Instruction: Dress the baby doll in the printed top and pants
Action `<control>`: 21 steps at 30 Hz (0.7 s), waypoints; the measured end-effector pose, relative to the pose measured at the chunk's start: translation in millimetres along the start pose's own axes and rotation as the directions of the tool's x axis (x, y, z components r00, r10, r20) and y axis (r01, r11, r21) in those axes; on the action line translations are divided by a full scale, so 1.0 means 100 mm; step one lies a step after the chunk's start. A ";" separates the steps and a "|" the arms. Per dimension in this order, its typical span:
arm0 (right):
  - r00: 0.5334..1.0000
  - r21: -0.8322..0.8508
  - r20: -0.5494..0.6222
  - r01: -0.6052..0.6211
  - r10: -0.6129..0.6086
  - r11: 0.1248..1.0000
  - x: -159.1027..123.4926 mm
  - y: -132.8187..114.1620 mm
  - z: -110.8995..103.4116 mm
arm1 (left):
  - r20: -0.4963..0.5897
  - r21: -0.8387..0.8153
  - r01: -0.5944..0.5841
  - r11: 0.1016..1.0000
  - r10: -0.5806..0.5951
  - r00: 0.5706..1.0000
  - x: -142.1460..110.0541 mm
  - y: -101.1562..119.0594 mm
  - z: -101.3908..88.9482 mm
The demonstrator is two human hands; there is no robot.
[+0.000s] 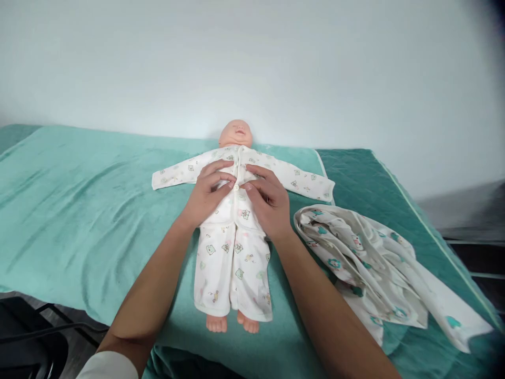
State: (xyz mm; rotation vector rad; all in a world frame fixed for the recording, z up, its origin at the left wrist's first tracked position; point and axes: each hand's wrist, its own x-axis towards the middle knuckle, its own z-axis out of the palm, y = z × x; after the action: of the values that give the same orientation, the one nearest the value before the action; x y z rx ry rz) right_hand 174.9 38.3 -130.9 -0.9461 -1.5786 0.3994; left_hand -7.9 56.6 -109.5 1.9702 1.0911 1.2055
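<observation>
Round button (236, 187) at centre

The left hand (207, 195) is resting loosely curved on the printed top (236, 167). The smooth-headed doll (235, 134) is lying face-up on rippled plush blanket (79, 200). The right hand (270, 200) is arching beside the button; whether either grip is pinching fabric, I cannot tell. Crumpled cloth (363, 258) is heaping rightmost.

Looks like a baby-care practice room, this: there's a baby doll (235, 136) in printed pyjamas (224, 217), face-up, reaching the far edge of a blanket-covered table (94, 210), patterned cloth (363, 258) heaped towards the right edge, white wall (236, 63) behind
</observation>
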 end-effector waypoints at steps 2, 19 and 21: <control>1.000 -0.022 -0.030 -0.001 0.001 1.000 -0.08 -0.02 -0.02 | 0.028 0.021 -0.032 0.999 0.031 0.999 0.00 -0.01 -0.03; 0.993 -0.132 -0.037 0.102 -0.108 0.986 -0.16 -0.02 -0.04 | 0.117 -0.009 -0.113 0.994 0.114 0.987 0.03 -0.13 -0.10; 0.993 -0.125 -0.030 0.106 -0.110 0.986 -0.16 -0.02 -0.03 | 0.106 -0.013 -0.113 0.993 0.114 0.988 0.03 -0.13 -0.09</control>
State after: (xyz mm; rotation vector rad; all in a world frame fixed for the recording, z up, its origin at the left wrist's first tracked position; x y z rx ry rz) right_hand 177.0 23.9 -139.0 -0.9516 -1.6272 0.2089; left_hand -19.6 65.7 -115.0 2.0905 0.9315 1.1460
